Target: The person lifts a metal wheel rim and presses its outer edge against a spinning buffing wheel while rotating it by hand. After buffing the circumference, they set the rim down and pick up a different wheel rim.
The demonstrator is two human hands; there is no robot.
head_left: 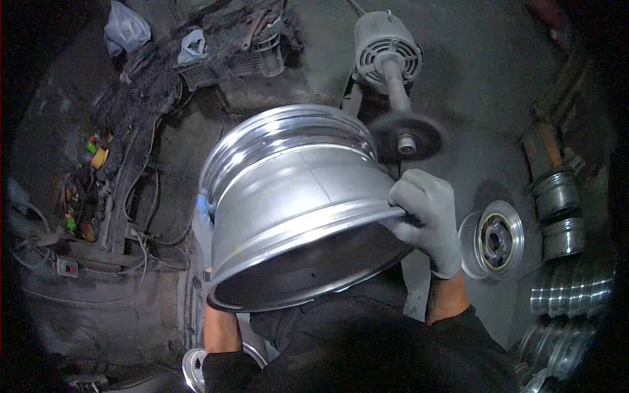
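A silvery metal wheel rim (295,190) is held up in front of my body, tilted, with its polished lip turned away from me and its dark open side towards me. My right hand (426,213), in a grey glove, is closed over the rim's near right edge. On the opposite side my left hand (203,226), also gloved, presses against the rim; most of its fingers are hidden behind the metal. Just beyond the rim's far right edge is a dark buffing wheel (429,134), blurred, on the shaft of a grey electric motor (386,46).
Another wheel rim (501,239) lies at the right, and several more rims (567,288) are stacked along the right edge. Part of a rim (191,370) shows below my left arm. Cables, a switch box (67,266) and a dusty plastic crate (203,73) are on the left.
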